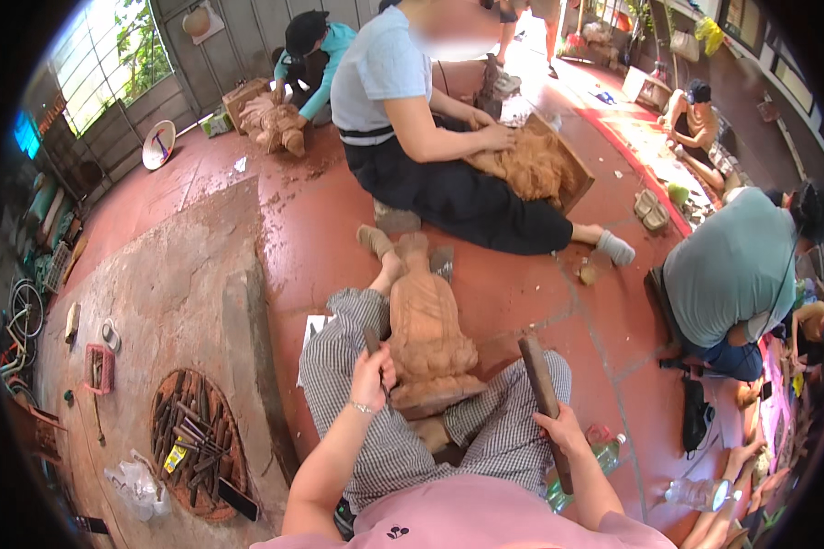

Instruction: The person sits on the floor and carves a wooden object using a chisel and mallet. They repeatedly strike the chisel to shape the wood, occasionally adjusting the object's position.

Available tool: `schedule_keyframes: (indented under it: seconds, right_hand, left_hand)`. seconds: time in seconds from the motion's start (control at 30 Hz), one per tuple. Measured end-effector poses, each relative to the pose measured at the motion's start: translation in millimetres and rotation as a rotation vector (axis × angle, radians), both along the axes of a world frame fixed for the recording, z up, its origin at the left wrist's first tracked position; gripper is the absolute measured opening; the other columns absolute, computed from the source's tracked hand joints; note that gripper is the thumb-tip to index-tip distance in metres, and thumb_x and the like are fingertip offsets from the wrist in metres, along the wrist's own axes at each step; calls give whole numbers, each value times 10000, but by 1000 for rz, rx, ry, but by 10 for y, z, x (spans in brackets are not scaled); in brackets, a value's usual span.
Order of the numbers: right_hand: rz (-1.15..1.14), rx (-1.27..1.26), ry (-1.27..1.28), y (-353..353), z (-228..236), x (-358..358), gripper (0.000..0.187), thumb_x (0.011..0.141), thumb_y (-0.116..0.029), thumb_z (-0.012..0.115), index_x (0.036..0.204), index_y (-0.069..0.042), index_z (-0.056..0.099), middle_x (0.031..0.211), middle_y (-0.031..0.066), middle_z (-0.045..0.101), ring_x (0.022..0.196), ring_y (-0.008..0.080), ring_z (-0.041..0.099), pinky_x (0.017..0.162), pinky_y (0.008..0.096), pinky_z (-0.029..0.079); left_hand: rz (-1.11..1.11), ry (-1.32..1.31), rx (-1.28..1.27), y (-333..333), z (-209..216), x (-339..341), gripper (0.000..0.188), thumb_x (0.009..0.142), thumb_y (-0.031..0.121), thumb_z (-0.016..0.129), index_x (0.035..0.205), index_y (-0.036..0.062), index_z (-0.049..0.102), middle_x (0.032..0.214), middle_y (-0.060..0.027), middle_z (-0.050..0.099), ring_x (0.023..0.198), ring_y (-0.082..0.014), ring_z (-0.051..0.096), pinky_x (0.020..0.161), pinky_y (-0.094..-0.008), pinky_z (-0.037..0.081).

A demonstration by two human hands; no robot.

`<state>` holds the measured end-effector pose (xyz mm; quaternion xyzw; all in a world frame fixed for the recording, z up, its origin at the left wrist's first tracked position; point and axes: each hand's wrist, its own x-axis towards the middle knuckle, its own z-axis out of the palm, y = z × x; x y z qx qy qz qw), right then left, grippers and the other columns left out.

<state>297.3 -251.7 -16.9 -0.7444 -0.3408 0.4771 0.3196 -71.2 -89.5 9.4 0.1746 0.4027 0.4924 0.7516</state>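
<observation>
A carved wooden figure (pixel 424 316) with a broad lotus-like base leans between my legs, its base nearest me. My left hand (pixel 370 377) is closed around a chisel (pixel 373 341), whose dark handle sticks up above the fist beside the carving's left edge; its blade is mostly hidden. In my right hand (pixel 563 430) is a long wooden club (pixel 543 389), tilted and gripped low, over my right thigh and apart from the figure.
A round basket (pixel 232 501) of chisels stands at left, with a phone (pixel 238 500) and plastic bag (pixel 137 485). Ahead, a person (pixel 403 119) works on a carving (pixel 540 165); another person (pixel 732 265) crouches at right. Plastic bottles (pixel 604 453) lie by my right side.
</observation>
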Motion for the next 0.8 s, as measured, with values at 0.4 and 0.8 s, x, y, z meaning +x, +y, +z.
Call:
schedule_keyframes:
  seconds: [0.4,0.8]
  right_hand:
    - [-451,-34,418,166,17,344,231,912,-238,662,969,-34,572,675,77,603,520,184,574,474,330,491]
    - [-242,-74,-449,-998,-1970,784,482,831,-230,668,1195,60,547,1123,231,635,1089,337,598,938,406,455]
  left_hand:
    - [4,-155,-181,-148,-363,105,89,971,145,576,1031,83,554,712,24,489,549,-64,439,449,-191,326]
    - [111,-304,-136,-220,-732,-104,128,1000,225,537,1052,118,584,667,71,422,513,-48,384,425,-191,315]
